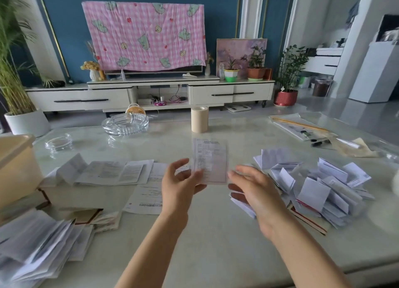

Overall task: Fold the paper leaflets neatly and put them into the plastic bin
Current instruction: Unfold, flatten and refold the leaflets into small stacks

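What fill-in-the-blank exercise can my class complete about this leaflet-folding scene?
1. The left hand pinches one raised ____.
2. The right hand hovers open, holding ____.
3. The pile of folded leaflets lies on the person's ____ side.
4. The beige plastic bin stands far to the person's ____.

Missing words: leaflet; nothing; right; left.

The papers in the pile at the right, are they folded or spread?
Folded: the right pile shows small creased pieces with doubled-over flaps, heaped loosely.
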A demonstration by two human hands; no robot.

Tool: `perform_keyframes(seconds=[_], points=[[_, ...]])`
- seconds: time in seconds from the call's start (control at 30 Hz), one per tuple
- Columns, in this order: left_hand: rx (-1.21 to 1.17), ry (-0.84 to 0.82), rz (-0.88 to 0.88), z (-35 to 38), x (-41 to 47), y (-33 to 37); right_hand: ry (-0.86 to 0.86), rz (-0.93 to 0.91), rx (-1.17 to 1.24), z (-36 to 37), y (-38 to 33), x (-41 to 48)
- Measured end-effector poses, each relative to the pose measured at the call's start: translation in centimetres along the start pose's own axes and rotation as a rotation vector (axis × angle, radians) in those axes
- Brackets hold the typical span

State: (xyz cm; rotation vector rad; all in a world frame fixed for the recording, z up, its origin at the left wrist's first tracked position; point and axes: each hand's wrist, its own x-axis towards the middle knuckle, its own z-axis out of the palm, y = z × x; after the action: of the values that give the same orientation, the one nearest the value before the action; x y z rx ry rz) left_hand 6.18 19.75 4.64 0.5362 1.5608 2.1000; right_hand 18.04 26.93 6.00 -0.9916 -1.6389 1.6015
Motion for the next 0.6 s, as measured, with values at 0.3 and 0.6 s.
perform_keyframes(seconds=[0.3,0.6], points=[[0.081,-0.252,-0.104,2.1,-2.6,1.5,-0.029,-0.032,0.153,-3.2,-1.7,-0.9],[0.253,-0.224,0.05,2.8,-3.1,1.5,-0.029,-0.122,0.06,-4.5,-0.9,-1.5]])
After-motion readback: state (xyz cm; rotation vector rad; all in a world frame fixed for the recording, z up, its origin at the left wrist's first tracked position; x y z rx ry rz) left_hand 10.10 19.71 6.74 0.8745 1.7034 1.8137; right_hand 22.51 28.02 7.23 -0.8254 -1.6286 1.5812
